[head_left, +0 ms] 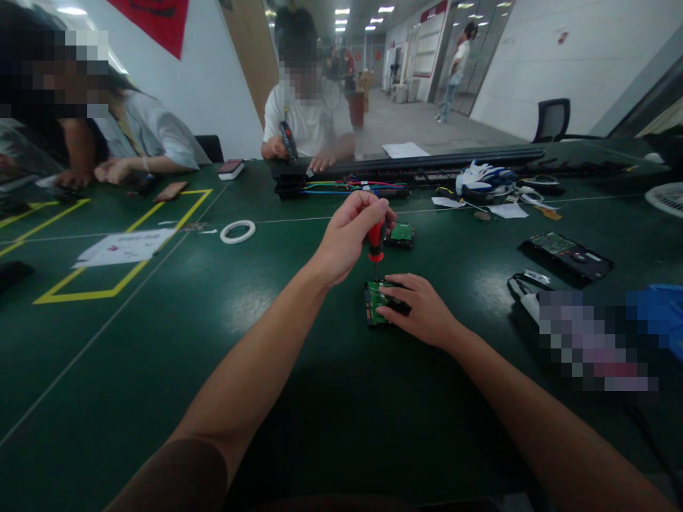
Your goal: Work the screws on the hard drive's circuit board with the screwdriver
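Observation:
Gripped from above in my left hand [349, 235] is a red and black screwdriver [376, 245], upright, its thin shaft pointing down at the far edge of a hard drive [374, 306]. The drive lies on the green table with its green circuit board facing up. My right hand [421, 309] rests over the drive's right part, fingers apart and pressing on it. Just behind, a second green circuit board drive [401, 235] is partly hidden by my left hand. Whether the screwdriver tip touches a screw is too small to tell.
On the green table [299, 398], a tape roll [237, 232] and paper [125, 247] lie left. Another drive [566, 256] and a blurred item [587, 341] lie right. Cables [352, 186] and gloves [483, 178] lie behind. A person [314, 114] holding a tool [288, 141] sits opposite; others sit left.

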The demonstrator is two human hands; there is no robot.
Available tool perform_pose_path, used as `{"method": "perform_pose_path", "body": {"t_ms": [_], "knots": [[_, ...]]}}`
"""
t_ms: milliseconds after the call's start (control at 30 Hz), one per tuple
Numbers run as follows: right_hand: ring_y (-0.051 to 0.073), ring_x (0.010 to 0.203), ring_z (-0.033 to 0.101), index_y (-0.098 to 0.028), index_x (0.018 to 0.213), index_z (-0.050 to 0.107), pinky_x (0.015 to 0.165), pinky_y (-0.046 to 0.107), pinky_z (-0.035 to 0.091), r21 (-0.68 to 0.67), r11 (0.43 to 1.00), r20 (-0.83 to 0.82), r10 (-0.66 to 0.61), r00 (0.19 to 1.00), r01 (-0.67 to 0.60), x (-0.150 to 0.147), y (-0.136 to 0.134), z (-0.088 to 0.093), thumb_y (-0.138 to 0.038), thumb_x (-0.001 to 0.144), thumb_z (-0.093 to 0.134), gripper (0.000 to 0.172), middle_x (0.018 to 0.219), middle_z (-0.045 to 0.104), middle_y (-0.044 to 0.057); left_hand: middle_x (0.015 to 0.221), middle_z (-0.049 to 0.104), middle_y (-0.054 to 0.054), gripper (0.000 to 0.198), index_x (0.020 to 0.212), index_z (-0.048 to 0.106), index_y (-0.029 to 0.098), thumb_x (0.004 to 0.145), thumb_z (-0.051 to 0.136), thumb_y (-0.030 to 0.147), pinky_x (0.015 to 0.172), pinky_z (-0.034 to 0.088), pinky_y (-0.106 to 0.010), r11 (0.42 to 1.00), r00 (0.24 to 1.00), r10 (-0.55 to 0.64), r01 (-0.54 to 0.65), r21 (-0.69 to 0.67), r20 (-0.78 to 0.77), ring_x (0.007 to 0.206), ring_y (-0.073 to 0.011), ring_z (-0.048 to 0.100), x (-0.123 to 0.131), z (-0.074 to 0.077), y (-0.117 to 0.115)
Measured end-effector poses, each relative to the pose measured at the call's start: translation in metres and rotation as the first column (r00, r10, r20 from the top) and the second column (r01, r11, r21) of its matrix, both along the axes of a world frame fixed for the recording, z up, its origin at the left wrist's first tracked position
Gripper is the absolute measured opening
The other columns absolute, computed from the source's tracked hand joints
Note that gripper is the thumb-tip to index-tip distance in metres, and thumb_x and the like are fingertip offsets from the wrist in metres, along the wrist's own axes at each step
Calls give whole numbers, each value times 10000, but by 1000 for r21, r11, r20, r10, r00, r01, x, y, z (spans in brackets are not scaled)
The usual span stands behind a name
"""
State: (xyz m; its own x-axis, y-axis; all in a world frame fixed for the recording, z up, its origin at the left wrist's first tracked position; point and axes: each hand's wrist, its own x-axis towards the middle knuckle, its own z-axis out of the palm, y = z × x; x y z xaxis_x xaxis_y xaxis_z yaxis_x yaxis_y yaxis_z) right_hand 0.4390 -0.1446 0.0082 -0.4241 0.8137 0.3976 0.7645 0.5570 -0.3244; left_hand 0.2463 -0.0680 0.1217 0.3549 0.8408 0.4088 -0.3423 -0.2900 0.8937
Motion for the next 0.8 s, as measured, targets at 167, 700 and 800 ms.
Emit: {"method": "perform_pose_path", "body": {"t_ms": [167, 700, 800], "knots": [[314, 1316, 624, -261, 1261, 733, 1151, 609, 456, 1, 1000, 8, -5, 1000, 5, 0, 0, -1, -461, 964, 694, 360, 1420, 669, 99, 728, 579, 36, 160, 853, 589, 221, 963, 655, 317, 603, 501, -201, 996, 997, 81, -82, 42, 6, 623, -83, 567, -1, -1, 5], [319, 1327, 611, -243, 1285, 730, 1149, 591, 456, -9, 1000, 33, -1, 999, 2, 0, 0, 1, -458, 975, 679, 381, 1434, 656, 114, 869, 717, -18, 157, 971, 610, 201, 984, 610, 358, 795, 584, -279, 999, 999, -24, 26, -38, 47, 827, -140, 715, 1, 3, -2], [320, 1318, 617, -237, 1274, 734, 1139, 583, 464, 3, 1000, 26, -3, 1000, 3, 1, 0, -1, -459, 968, 687, 381, 1424, 663, 114, 826, 692, -1, 100, 935, 569, 203, 987, 551, 286, 812, 593, -290, 995, 994, -49, 57, -78, 102, 779, -126, 699, 1, 4, -3]]}}
